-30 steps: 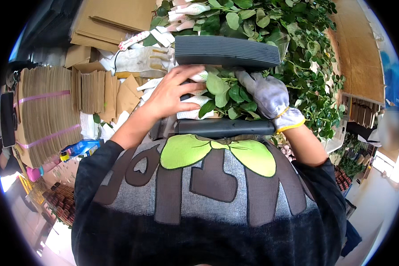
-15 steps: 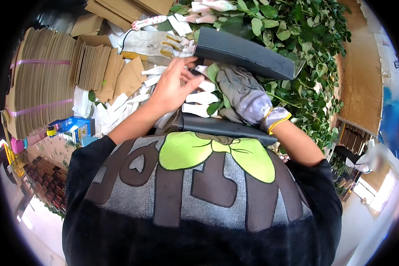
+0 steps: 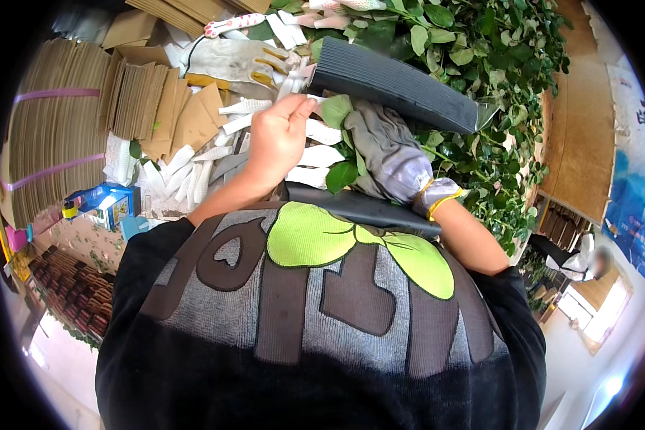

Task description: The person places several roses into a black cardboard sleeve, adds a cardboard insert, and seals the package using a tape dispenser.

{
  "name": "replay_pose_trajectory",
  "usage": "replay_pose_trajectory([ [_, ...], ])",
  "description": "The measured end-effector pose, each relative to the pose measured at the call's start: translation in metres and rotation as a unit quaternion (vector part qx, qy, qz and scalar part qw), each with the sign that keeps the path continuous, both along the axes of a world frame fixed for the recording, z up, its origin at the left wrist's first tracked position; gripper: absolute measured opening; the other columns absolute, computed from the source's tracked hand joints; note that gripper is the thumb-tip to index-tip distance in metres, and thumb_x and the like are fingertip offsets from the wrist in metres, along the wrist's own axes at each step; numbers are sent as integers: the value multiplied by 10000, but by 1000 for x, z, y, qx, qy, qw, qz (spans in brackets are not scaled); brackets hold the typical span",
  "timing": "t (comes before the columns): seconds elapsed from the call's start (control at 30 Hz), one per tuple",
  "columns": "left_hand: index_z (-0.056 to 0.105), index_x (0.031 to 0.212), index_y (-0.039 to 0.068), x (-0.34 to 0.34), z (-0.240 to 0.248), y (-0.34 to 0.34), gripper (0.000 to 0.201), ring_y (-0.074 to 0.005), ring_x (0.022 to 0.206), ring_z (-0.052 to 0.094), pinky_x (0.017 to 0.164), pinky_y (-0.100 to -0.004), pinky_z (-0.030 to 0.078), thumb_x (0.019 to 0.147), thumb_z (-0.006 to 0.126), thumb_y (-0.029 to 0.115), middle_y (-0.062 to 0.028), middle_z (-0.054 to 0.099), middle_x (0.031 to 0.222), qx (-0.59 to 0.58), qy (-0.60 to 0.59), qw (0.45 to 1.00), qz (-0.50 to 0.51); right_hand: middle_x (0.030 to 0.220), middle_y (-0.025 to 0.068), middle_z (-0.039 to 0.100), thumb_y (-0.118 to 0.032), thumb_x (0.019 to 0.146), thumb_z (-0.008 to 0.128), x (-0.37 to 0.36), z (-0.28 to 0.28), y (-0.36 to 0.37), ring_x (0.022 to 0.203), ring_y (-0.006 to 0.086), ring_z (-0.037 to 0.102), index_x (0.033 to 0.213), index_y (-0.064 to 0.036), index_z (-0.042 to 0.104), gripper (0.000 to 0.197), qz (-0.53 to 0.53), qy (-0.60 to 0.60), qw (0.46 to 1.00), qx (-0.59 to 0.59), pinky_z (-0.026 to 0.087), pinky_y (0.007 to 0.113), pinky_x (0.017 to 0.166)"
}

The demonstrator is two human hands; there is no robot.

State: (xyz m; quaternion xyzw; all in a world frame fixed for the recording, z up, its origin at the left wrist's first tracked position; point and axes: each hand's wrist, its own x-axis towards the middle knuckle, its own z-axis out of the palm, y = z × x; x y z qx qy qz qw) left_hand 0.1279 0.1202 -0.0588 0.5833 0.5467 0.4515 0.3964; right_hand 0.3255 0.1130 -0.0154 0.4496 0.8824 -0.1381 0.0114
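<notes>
Head view: at twelve o'clock, net-sleeved flowers (image 3: 321,156) are apparently being bunched. The left hand (image 3: 276,140) is pinched narrow; the gloved right hand's (image 3: 393,158) grip cannot be told. Even alignment seems called for.

Bright light, strongly bowed edges

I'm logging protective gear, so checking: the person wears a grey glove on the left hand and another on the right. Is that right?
Not quite: the head view shows the left hand bare. The right hand does wear a grey glove.
</notes>
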Motion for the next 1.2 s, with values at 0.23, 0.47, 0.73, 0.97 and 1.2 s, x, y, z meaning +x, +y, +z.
replay_pose_trajectory([
  [0.23,651,976,3,-110,14,52,303,-171,654,551,651,-325,461,928,586,295,-105,577,670,-166,-3,986,27,1294,196,430,-438,686,728,0,-1,1,1242,380,409,1260,-76,432,740,0,42,999,-31,318,462,1047],
  [0.47,604,988,27,-86,46,-7,229,-313,871,603,831,-386,473,838,667,188,-176,589,1030,-32,295,923,-246,1412,233,350,-389,700,741,-1,-1,-2,1333,383,333,1398,-74,321,873,-6,20,999,-48,239,467,1125],
  [0.73,577,894,29,-112,49,11,158,-268,729,629,673,-348,483,828,664,143,-134,635,792,-65,228,935,-264,1316,145,504,-379,845,569,-11,-11,-2,1203,350,471,1341,-67,418,605,-45,-73,996,-12,348,425,1031],
  [0.97,597,909,15,-117,30,13,194,-247,816,637,756,-334,499,781,712,106,-125,646,928,-174,97,914,-354,1269,156,528,-383,850,570,-3,13,1,1152,349,503,1325,-79,432,580,21,-19,999,-15,377,429,997],
  [1.2,634,1154,77,-84,52,12,508,-272,1086,572,910,-345,455,669,782,112,-105,642,1081,-40,151,924,-350,1348,217,440,-288,756,708,5,-2,-8,1254,354,436,1350,-72,417,696,-46,127,987,-91,334,432,1068],
])
